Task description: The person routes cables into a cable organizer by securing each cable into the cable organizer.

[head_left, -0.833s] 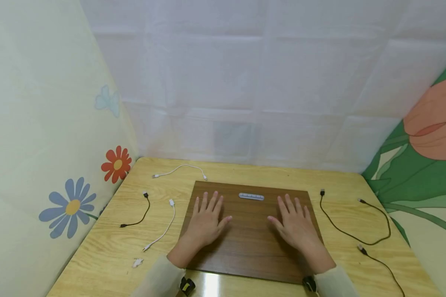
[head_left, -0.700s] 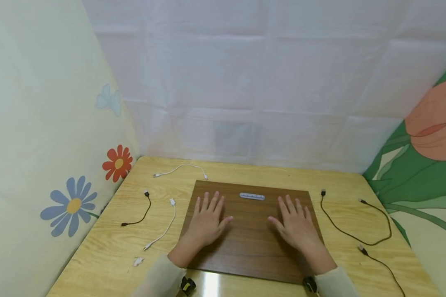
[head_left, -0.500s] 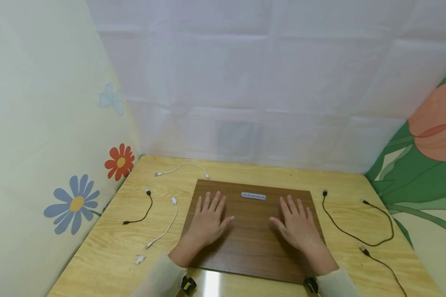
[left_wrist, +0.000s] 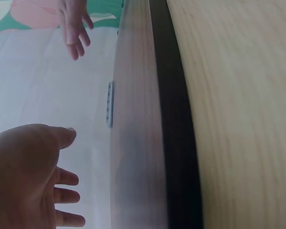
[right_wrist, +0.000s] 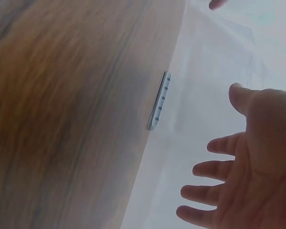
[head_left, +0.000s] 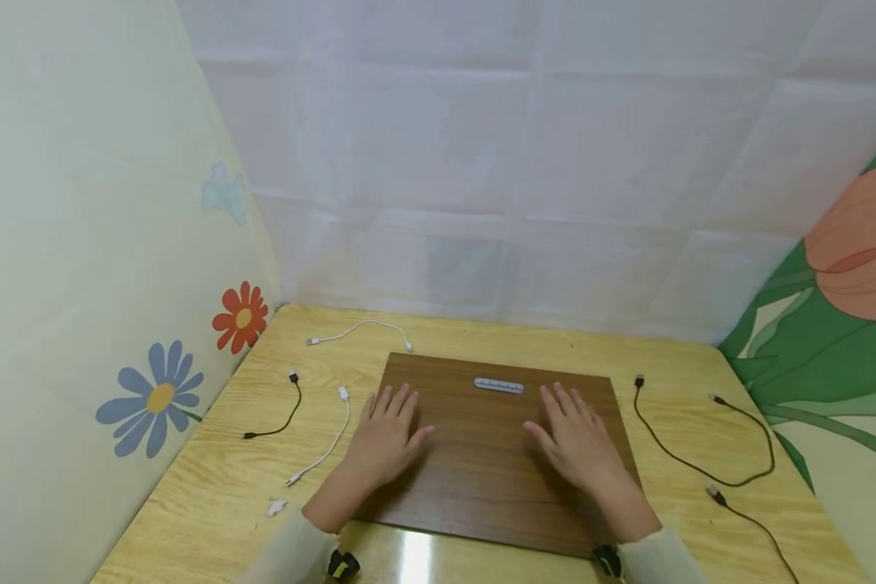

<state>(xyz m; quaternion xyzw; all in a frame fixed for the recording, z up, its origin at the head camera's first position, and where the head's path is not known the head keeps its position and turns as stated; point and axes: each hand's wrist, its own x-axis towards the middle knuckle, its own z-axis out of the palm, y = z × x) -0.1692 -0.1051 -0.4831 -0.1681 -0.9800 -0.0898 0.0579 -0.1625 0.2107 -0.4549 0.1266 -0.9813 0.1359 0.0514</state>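
Observation:
My left hand hovers palm down over the left side of a dark brown wooden board, fingers spread and holding nothing. Over the board's right side is my right hand, likewise spread and holding nothing. Both wrist views show a gap between the hands and the board's surface. Near the board's far edge, between the two hands, lies a small pale grey-blue strip. Along this strip the right wrist view shows a row of notches. The nearest cable to my left hand is a short white USB cable.
A short black cable, another white cable and a small white piece lie left and behind the board. On the right are a long black cable and another black cable. Cloth walls enclose the table's back and sides.
My left hand has moved left, toward the board's left edge. The right hand stays nearly where it was. The whole scene has shifted slightly right with the head.

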